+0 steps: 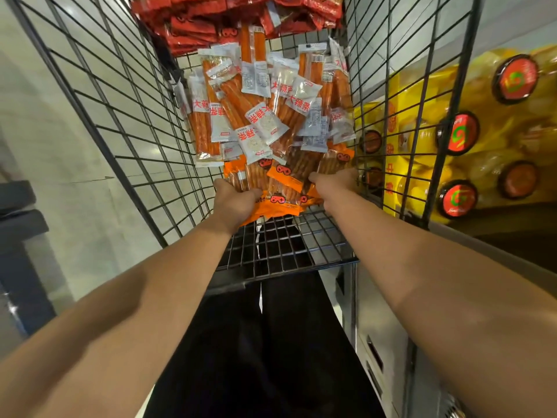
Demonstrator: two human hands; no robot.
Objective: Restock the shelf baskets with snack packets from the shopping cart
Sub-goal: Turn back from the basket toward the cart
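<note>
Both hands in the cart: left hand and right hand clamped on orange packets at the pile's near edge. Best gather evenly, lift together; loose packets could slip.

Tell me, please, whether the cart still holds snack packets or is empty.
Not empty. The cart holds white packets, red ones beyond, and orange packets that the left hand and right hand grip.
</note>
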